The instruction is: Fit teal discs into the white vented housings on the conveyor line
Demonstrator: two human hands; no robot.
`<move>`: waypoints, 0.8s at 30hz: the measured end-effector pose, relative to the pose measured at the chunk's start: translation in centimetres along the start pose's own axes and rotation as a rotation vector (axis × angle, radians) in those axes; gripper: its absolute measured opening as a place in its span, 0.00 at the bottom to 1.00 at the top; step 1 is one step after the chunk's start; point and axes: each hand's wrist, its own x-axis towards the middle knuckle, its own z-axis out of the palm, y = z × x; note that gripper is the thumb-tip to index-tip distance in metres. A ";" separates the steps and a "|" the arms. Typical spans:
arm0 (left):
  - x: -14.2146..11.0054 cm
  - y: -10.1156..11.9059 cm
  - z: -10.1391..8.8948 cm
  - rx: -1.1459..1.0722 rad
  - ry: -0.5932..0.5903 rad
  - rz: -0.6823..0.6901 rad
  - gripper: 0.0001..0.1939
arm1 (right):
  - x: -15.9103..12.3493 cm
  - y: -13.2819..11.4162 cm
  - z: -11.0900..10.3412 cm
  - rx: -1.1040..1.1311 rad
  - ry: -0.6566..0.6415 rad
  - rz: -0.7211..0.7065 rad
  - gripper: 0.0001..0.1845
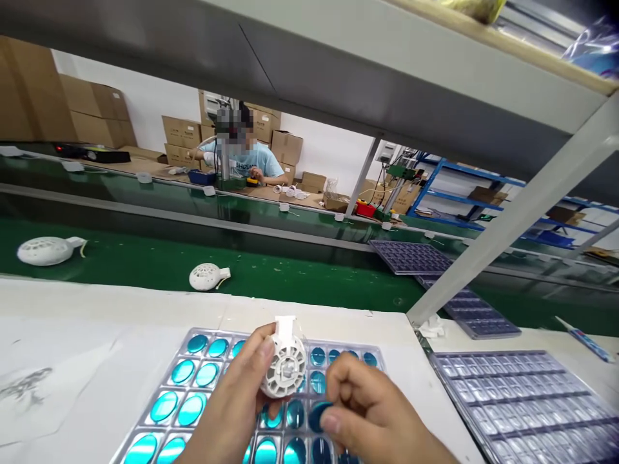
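Note:
My left hand [242, 380] is closed around a small white plastic fan-like housing [286, 367], round and slotted, with a short neck pointing up and away. Below it lies a clear plastic tray [220, 332] with rows of shiny blue round discs [192, 409] in its pockets. Over the tray's right part, my right hand [365, 403] has its fingers curled in, thumb near the index finger. Its thumb overlaps the edge of a darker blue disc [316, 417]. Whether that disc is gripped or lying in its pocket, I cannot tell.
Two white housings [207, 276] lie on the green conveyor belt [135, 258] beyond the bench. More clear trays [527, 399] sit to the right, past a slanted metal post [512, 222]. A shelf [338, 77] hangs overhead. Across the belt, a co-worker [261, 161] sits at a machine.

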 end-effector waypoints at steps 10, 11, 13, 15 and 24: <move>-0.6 -0.9 0.2 0.179 0.130 -0.058 0.34 | 0.5 1.3 2.4 -0.162 0.312 -0.111 0.04; -0.7 -1.0 0.2 0.170 0.110 -0.067 0.35 | 0.6 1.4 2.4 -0.198 0.325 -0.125 0.04; -0.8 -1.1 0.4 0.142 0.099 -0.062 0.35 | 0.6 1.8 2.3 -0.231 0.345 -0.154 0.04; -0.9 -1.2 0.6 0.103 0.127 -0.046 0.33 | 0.7 2.1 2.3 -0.226 0.352 -0.173 0.04; -0.5 -1.9 -0.1 0.165 0.078 -0.044 0.41 | 0.9 2.9 2.7 -0.121 0.347 -0.162 0.12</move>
